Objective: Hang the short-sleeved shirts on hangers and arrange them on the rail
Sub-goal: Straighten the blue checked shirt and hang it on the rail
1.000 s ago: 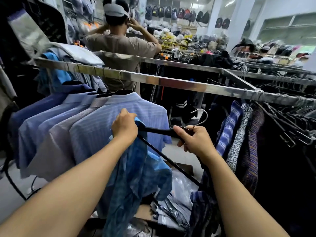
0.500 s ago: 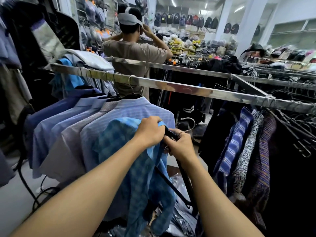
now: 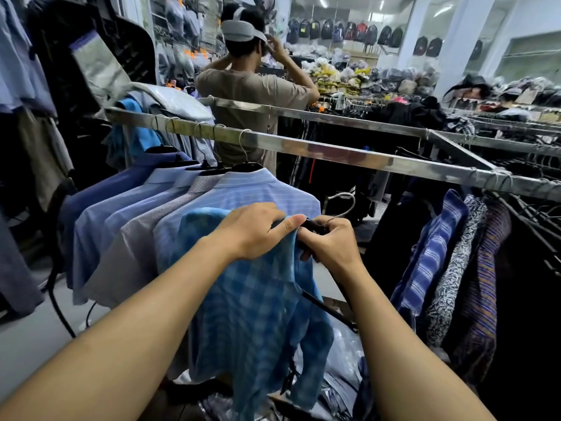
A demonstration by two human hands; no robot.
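Clothing shop, backpacks (image 3: 349,30) on the far wall at top centre, another person (image 3: 252,92) standing with their back to you behind the racks. A metal rail (image 3: 334,153) runs from the upper left to the right edge. Five hung shirts (image 3: 136,214) in blues and grey sit on black hangers at centre left; patterned shirts (image 3: 440,253) hang at right. You hold the blue checked shirt (image 3: 249,299) at frame centre, below the rail and in front of the hung row, not yet on the rail. Your left hand (image 3: 255,232) grips the fabric at the shirt's top, fingers curled over it, thumb pressed flat. Your right hand (image 3: 331,247), just beside it, has fingers clenched round the neck of the black hanger (image 3: 314,225); its metal hook (image 3: 346,205) sticks up free. One hanger arm pokes out under the shirt at lower right. Plastic bags (image 3: 346,354) lie below.
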